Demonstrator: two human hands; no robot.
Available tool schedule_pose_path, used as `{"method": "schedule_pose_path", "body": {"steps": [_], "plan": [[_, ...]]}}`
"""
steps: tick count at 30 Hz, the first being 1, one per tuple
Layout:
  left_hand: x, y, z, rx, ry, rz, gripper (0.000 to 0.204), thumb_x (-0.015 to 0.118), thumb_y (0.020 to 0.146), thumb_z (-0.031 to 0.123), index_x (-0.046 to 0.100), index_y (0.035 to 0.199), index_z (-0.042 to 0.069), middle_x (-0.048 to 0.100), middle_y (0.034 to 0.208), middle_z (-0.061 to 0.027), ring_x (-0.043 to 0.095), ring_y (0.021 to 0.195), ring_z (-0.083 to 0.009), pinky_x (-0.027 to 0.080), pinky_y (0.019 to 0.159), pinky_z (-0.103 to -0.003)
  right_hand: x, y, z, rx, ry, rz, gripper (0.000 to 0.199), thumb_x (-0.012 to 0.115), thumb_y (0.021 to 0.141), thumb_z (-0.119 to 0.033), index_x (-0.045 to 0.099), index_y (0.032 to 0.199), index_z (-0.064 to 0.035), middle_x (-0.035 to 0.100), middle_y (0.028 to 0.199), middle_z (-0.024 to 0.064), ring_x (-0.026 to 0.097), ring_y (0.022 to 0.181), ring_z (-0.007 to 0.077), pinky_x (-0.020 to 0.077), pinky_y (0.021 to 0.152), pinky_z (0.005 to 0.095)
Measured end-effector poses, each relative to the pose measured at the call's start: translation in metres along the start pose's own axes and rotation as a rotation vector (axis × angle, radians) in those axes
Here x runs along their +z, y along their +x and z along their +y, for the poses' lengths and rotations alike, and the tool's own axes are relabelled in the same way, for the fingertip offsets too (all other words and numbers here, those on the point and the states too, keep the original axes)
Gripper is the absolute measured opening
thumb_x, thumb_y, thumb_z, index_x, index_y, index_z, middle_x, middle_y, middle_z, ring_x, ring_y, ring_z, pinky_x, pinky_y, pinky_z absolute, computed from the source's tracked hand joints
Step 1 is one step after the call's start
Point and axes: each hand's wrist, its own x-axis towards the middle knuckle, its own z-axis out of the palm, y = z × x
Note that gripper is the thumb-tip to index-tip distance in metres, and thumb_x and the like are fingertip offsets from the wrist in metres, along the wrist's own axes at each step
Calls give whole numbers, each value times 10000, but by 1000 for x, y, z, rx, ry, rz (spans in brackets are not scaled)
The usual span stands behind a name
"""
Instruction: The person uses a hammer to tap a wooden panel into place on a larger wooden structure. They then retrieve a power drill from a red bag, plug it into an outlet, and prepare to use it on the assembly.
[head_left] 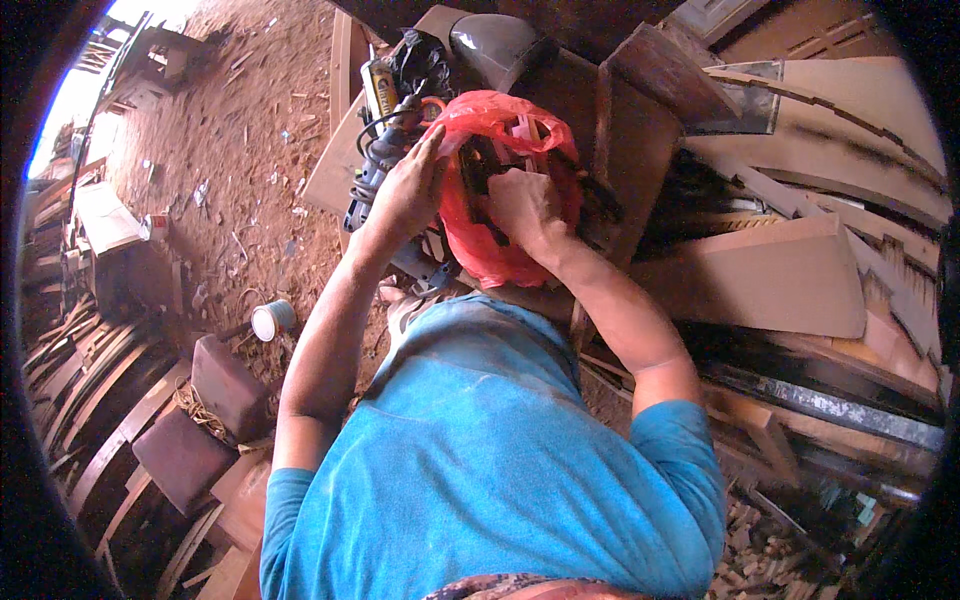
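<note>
A red plastic bag lies open in front of me on stacked wood. My right hand reaches into it, fingers curled around something dark inside that I cannot make out. My left hand rests on the bag's left edge, fingers spread against the plastic and a dark power tool with coiled cable. I wear a blue shirt.
Wooden boards and planks pile up on the right. Red dirt ground with scraps spreads to the left. A small white can and dark wooden blocks sit at lower left, beside curved wood strips.
</note>
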Motion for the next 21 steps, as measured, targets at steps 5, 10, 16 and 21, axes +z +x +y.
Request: {"method": "schedule_pose_path", "body": {"steps": [5,10,16,21], "plan": [[-12,0,23,-74,-115,21,490,489,1004,103,412,1456,-68,512,1424,-312,531,1302,-435,456,1081,-470,11,-14,5,5,30,201,237,577,921,-156,772,804,-89,747,790,160,756,757,331,613,653,464],[-15,-1,29,-123,-135,9,488,486,1008,103,412,1467,-47,511,1427,-309,545,1280,-448,466,1068,-472,6,-5,-1,-115,-38,293,242,573,911,-171,788,825,-98,752,833,190,757,883,318,579,820,543],[-15,5,28,-127,-150,-19,496,481,1013,98,390,1482,-40,501,1437,-310,527,1302,-450,462,1072,-478,37,18,-13,18,37,327,268,565,899,-216,804,870,-98,749,947,227,684,1110,333,348,1112,568],[-14,-2,22,-132,-143,-18,500,475,1010,84,383,1486,-41,478,1458,-314,506,1323,-453,447,1092,-473,3,-7,-6,90,195,425,241,631,871,-238,777,880,-47,728,1001,246,722,926,377,492,939,533]]}}
